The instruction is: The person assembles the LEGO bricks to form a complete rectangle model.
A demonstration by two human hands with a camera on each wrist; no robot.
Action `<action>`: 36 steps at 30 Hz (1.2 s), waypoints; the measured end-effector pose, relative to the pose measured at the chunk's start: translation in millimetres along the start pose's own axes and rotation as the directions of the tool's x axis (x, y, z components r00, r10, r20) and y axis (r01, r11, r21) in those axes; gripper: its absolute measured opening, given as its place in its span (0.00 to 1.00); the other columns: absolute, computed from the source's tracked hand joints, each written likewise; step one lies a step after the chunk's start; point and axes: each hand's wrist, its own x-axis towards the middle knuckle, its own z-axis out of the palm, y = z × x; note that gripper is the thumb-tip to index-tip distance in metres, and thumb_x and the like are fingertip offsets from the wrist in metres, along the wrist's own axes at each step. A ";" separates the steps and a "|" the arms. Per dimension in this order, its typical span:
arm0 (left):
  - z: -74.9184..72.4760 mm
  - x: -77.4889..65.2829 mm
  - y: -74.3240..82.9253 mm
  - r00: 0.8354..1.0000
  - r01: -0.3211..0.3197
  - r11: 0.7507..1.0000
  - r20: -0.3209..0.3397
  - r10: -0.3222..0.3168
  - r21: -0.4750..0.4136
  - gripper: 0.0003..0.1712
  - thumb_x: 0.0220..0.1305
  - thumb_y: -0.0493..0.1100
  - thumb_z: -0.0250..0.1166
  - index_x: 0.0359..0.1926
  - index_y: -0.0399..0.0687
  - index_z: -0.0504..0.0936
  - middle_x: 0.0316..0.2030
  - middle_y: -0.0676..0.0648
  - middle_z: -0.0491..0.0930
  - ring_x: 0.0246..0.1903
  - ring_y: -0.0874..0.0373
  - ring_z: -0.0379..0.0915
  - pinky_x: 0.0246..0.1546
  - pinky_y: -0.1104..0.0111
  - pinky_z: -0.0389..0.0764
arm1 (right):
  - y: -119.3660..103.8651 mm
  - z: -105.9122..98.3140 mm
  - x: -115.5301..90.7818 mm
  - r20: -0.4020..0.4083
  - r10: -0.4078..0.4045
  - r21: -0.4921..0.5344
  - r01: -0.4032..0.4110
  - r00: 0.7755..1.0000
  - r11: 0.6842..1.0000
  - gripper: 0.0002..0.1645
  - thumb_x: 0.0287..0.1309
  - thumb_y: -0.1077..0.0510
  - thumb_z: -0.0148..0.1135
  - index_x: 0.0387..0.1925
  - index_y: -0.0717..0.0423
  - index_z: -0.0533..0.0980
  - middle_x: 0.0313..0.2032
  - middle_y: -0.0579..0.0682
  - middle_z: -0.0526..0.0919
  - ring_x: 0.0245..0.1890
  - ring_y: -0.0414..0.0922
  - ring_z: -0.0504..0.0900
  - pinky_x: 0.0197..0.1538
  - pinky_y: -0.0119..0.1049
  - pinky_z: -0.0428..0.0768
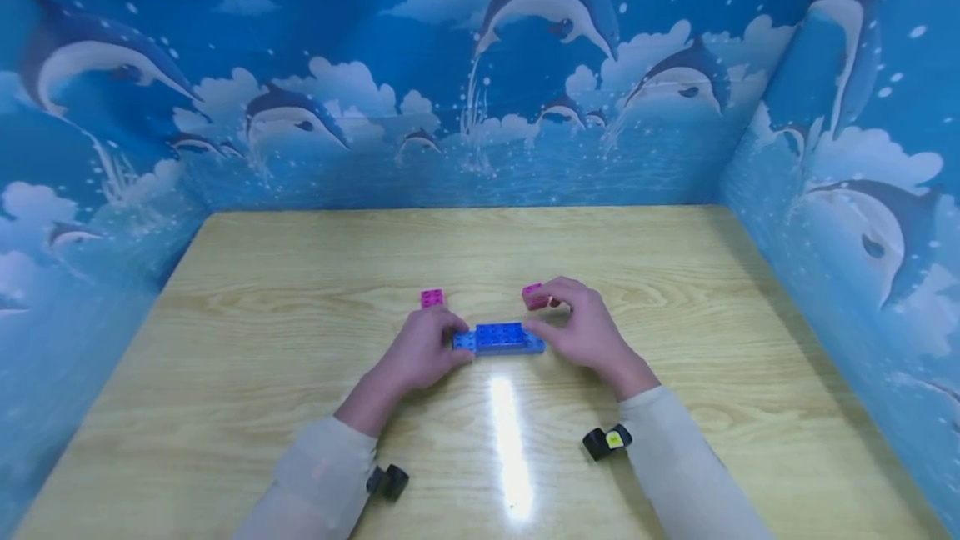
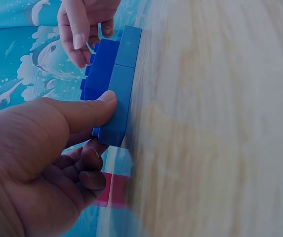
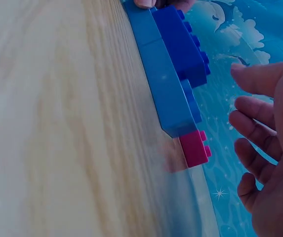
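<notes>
Two light blue toy bricks [image 3: 163,86] lie end to end on the table, with a dark blue brick [image 1: 498,333] on top spanning their joint. My left hand [image 1: 429,348] pinches the left end of this row between thumb and fingers, as the left wrist view shows. Beside the right end, my right hand [image 1: 583,325] hovers with loosely bent fingers, holding nothing; a gap shows between its fingertips and the bricks in the right wrist view. One pink brick [image 1: 533,297] lies just past the right fingers. Another pink brick [image 1: 432,298] lies behind the left hand, partly hidden by it.
The wood-grain table [image 1: 300,265] meets a blue dolphin-print curtain [image 1: 450,165] at its back and sides. A bright light reflection [image 1: 510,448] crosses the tabletop between the forearms. Black straps with small devices [image 1: 390,482] sit at both wrists.
</notes>
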 end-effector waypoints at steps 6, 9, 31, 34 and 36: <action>-0.2 -1.4 -0.1 1.000 -0.006 1.000 0.000 0.006 0.017 0.22 0.51 0.45 0.79 0.47 0.41 0.85 0.39 0.50 0.80 0.40 0.56 0.75 0.45 0.64 0.79 | 4.4 -5.7 7.5 -0.025 0.072 -0.090 -0.074 0.997 0.993 0.23 0.53 0.58 0.76 0.51 0.54 0.82 0.49 0.49 0.82 0.50 0.52 0.77 0.53 0.54 0.76; -0.3 -1.5 0.1 1.000 -0.008 1.000 0.002 0.008 0.013 0.23 0.52 0.45 0.79 0.47 0.40 0.85 0.38 0.50 0.80 0.39 0.56 0.75 0.43 0.64 0.79 | 9.9 -6.9 10.9 -0.016 0.094 -0.136 -0.096 0.995 0.986 0.25 0.54 0.56 0.76 0.53 0.54 0.80 0.50 0.48 0.81 0.50 0.52 0.77 0.53 0.51 0.76; -0.5 -1.7 0.6 1.000 -0.002 1.000 0.006 0.002 0.005 0.23 0.53 0.45 0.78 0.48 0.40 0.85 0.41 0.48 0.81 0.42 0.54 0.76 0.47 0.62 0.79 | 25.9 -5.1 23.7 0.067 0.174 -0.218 -0.155 0.983 0.963 0.25 0.56 0.58 0.74 0.55 0.57 0.78 0.50 0.49 0.79 0.51 0.50 0.76 0.57 0.48 0.75; -0.2 -1.7 0.4 1.000 0.005 1.000 0.002 -0.005 0.003 0.23 0.53 0.45 0.79 0.48 0.41 0.85 0.41 0.49 0.81 0.42 0.55 0.76 0.47 0.63 0.79 | 26.4 -4.4 24.3 0.073 0.182 -0.221 -0.162 0.981 0.962 0.23 0.57 0.58 0.74 0.54 0.57 0.79 0.49 0.49 0.79 0.49 0.50 0.76 0.55 0.47 0.76; 0.1 -1.7 0.1 1.000 0.002 1.000 -0.002 -0.002 0.002 0.23 0.52 0.45 0.79 0.48 0.41 0.85 0.41 0.49 0.81 0.42 0.55 0.76 0.47 0.63 0.79 | 26.8 -4.0 24.6 0.076 0.186 -0.225 -0.165 0.980 0.960 0.23 0.58 0.57 0.73 0.54 0.56 0.79 0.48 0.49 0.79 0.49 0.49 0.76 0.55 0.47 0.76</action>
